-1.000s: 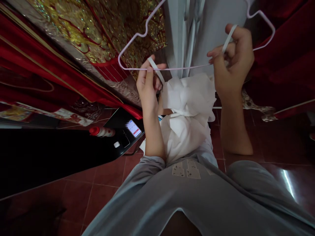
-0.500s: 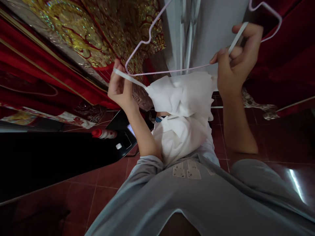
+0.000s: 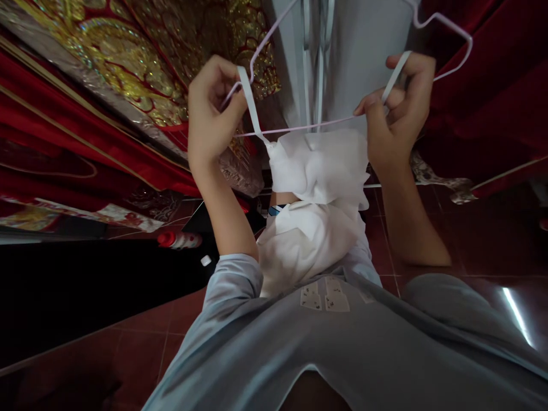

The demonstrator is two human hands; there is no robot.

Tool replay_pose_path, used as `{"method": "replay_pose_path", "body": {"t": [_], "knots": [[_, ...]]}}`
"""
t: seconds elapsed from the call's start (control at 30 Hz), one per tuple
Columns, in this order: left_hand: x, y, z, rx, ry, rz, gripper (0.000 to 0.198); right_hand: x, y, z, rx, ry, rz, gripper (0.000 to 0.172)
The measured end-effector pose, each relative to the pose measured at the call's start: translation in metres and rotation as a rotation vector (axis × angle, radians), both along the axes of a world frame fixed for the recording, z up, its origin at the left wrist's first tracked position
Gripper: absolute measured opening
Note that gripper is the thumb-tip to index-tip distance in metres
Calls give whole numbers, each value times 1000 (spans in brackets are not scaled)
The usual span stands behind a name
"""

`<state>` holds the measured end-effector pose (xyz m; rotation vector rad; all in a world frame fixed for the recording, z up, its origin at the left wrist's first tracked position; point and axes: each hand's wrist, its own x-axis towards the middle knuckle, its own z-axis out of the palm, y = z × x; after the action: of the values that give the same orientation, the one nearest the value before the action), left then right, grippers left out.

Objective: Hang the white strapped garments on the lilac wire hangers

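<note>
A pale pink hanger (image 3: 295, 131) spans the space between my two hands, its lower bar running level and its notched shoulders rising out of the top of the view. Below it hangs a white garment (image 3: 319, 165) with thin straps, its cloth bunched down over my lap. My left hand (image 3: 214, 108) is closed around the left end of the hanger, and the left strap (image 3: 250, 103) loops up over the hanger's shoulder at my fingertips. My right hand (image 3: 400, 108) has bent fingers at the hanger's right end, with the right strap (image 3: 396, 77) stretched over the index finger.
Red and gold sequined garments (image 3: 141, 63) hang at the left, dark red cloth (image 3: 496, 114) at the right. A black table (image 3: 85, 297) at the left carries a red-capped bottle (image 3: 180, 240) and a small white case (image 3: 206, 261). Reddish tiles (image 3: 188, 311) cover the floor.
My left hand has moved up and inward, bringing its strap from outside the hanger's left end onto the shoulder near the notch. My right hand and the hanger have shifted slightly left.
</note>
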<state>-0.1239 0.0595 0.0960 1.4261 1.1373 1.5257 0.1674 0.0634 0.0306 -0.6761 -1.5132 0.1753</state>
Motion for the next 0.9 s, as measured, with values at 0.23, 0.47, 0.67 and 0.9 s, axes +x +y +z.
{"method": "replay_pose_path", "body": {"t": [0.23,0.47,0.67,0.9], "knots": [[-7,3,-13,48,67,42,23,-5,-3,-3,-39,-48,-41,34],[35,-15,-71,71,-587,31,39,-16,-14,2,-81,-22,-28,31],[65,-32,-75,228,-602,-3,34,-3,-5,13,48,102,49,35],[51,-28,-73,140,-519,62,35,77,13,25,19,315,-64,28]]}}
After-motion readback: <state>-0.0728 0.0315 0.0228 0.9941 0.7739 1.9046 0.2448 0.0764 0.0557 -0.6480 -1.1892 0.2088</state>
